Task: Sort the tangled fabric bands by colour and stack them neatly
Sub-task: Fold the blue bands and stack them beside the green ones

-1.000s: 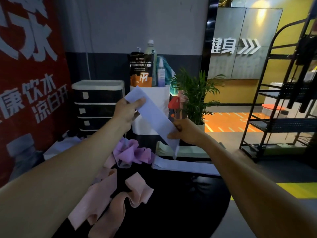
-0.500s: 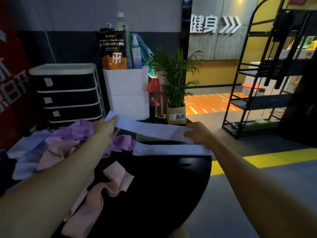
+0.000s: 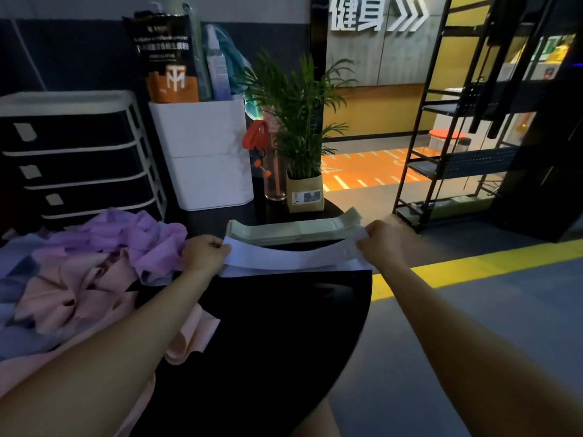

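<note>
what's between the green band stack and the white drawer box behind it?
Head view: bare black tabletop lies between the green band stack and the white drawer box; the potted plant and a glass vase stand to the right.

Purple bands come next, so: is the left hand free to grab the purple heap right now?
Probably not yet: the left hand pinches the pale band, though the purple heap lies unobstructed right beside it.

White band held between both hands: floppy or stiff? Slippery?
Likely floppy: the white band sags mid-span between the left hand and right hand. Probably light: fingertip pinches at its ends carry it. Slipperiness can't be told; it looks like matte fabric.
</note>
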{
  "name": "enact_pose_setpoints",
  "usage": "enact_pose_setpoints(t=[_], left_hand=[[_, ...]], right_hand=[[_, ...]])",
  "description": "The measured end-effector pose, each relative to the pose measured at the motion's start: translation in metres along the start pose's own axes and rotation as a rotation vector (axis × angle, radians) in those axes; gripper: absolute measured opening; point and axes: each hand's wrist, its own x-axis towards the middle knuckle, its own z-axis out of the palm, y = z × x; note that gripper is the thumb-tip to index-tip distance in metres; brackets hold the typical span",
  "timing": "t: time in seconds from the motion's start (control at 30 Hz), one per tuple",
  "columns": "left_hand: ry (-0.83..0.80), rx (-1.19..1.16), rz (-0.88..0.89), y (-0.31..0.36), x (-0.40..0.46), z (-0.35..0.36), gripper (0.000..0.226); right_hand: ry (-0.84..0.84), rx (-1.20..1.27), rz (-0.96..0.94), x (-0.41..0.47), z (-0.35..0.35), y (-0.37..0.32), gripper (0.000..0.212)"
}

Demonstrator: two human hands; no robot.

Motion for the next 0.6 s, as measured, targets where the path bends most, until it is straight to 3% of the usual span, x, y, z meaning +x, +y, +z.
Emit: enact_pose_setpoints(t=[0.17, 0.4, 0.6], left_hand=[[0.000, 0.110, 0.094, -0.008, -0.001, 0.004, 0.012], [0.003, 0.083, 0.114, -0.018, 0.003, 0.006, 0.012], [0.032, -0.022, 0.142, -0.025, 0.000, 0.010, 0.015]], right_hand=[[0.005, -0.014, -0.013, 0.000, 0.016, 0.013, 0.016], [0.068, -0.091, -0.060, -0.006, 0.022, 0.017, 0.009], [0.120, -0.245, -0.166, -0.021, 0.028, 0.003, 0.031]])
